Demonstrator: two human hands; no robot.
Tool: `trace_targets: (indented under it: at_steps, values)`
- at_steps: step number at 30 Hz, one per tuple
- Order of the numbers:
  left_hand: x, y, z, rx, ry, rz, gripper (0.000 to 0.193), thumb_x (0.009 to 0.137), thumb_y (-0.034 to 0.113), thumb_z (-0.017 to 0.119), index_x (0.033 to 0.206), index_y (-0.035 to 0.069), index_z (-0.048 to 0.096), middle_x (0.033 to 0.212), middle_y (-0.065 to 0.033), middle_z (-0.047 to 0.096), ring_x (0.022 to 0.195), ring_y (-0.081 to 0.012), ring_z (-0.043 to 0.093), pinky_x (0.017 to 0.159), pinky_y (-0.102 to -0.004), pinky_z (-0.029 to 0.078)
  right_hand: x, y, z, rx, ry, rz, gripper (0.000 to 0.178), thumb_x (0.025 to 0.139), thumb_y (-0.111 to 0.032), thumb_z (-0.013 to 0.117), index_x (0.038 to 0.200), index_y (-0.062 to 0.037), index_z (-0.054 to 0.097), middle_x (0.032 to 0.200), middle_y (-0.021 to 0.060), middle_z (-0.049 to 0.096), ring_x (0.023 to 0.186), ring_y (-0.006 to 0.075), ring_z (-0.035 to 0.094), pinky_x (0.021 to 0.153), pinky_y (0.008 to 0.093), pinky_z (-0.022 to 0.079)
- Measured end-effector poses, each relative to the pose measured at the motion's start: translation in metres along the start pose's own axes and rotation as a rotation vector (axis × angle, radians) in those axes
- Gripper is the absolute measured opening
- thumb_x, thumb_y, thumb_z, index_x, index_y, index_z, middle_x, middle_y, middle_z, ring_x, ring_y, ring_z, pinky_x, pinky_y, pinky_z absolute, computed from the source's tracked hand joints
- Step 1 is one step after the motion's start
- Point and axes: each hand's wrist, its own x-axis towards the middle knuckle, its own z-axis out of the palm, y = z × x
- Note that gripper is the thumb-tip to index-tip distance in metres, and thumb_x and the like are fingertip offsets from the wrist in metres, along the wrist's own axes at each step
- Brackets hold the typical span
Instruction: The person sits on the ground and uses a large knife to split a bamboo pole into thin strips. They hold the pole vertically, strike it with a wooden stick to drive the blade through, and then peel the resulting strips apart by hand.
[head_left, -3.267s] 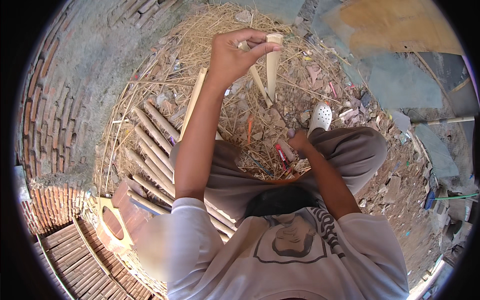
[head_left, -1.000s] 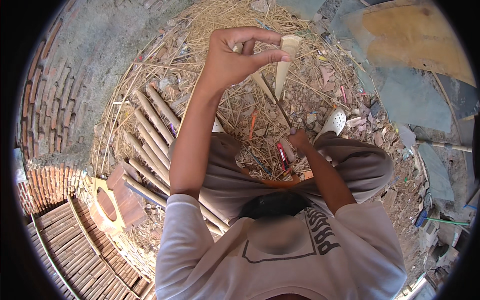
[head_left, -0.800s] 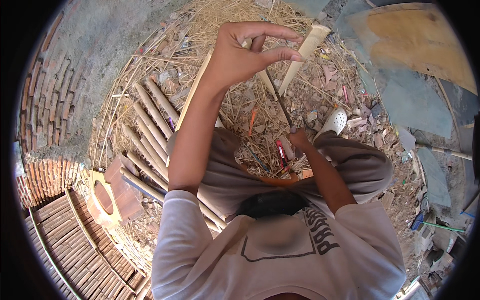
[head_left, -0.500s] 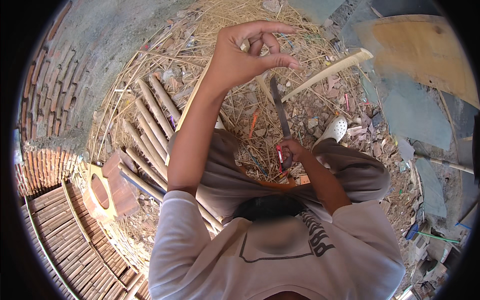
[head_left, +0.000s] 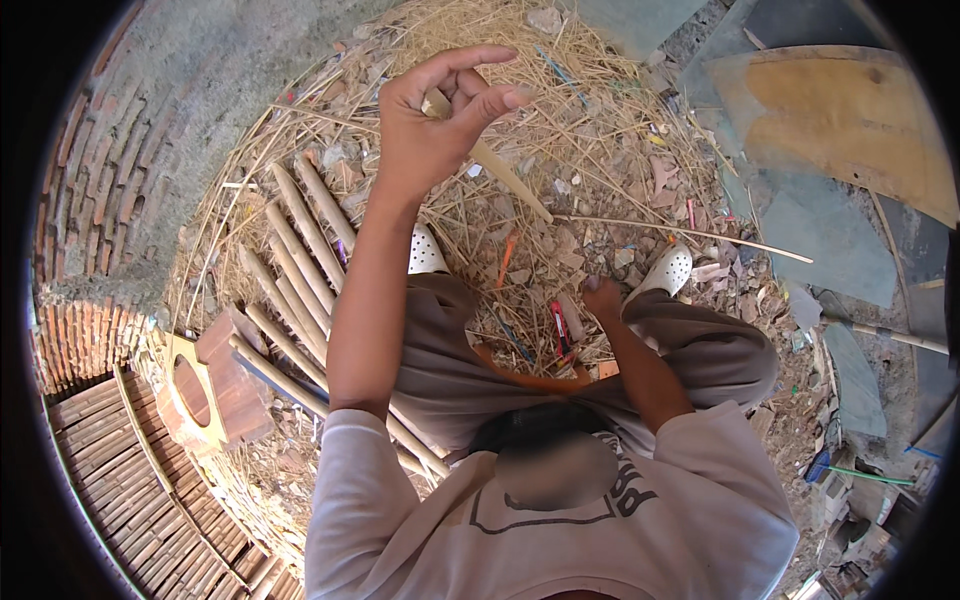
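Note:
My left hand (head_left: 430,125) is raised over the littered ground. Its lower fingers curl round a pale bamboo stick (head_left: 512,182), while the index finger and thumb stretch out, apart at their tips. The stick slants down to the right. From near its lower end a thin strip (head_left: 685,236) runs right; I cannot tell whether the two are joined. In front of my right knee, my right hand (head_left: 603,298) is closed in a fist. Whatever it holds is hidden, and no machete blade shows. A red-handled object (head_left: 559,325) lies close by, left of that hand.
Several round poles (head_left: 305,250) lie at the left. A wooden board with a round hole (head_left: 195,390) sits beyond them, near a bamboo slat platform (head_left: 130,480). Glass-like sheets (head_left: 830,235) and a brown curved panel (head_left: 850,120) lie at the right. Straw and shards cover the ground.
My left hand has moved left, and the bamboo now slants down to the right instead of up. The machete in my right hand has gone from sight.

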Motion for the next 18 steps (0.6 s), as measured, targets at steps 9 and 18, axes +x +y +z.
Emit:
trace_targets:
  at_steps: [9,18]
  values:
    - [0.012,0.013,-0.126,-0.663,0.362,0.093,0.029,0.103,0.025,0.052,0.119,0.002,0.059,0.061,0.0039,0.037,0.05,-0.0058,0.03,0.051,-0.023,0.031,0.006,-0.056,-0.053,0.442,0.083,0.07,0.023,0.076,-0.022,0.07,0.082,0.0001,0.066,0.067,0.0149,0.066,0.063,0.0306,0.066,0.062,0.043,0.05]
    - [-0.092,0.102,-0.285,-0.91,0.297,0.383,0.032,0.105,0.026,0.044,0.111,0.004,0.066,0.054,0.0036,0.035,0.043,-0.008,0.027,0.047,-0.0251,0.029,-0.005,-0.13,-0.171,1.075,-0.035,0.25,0.021,0.081,-0.012,0.071,0.071,-0.0045,0.054,0.055,0.0035,0.053,0.038,0.0141,0.048,0.037,0.0324,0.037]
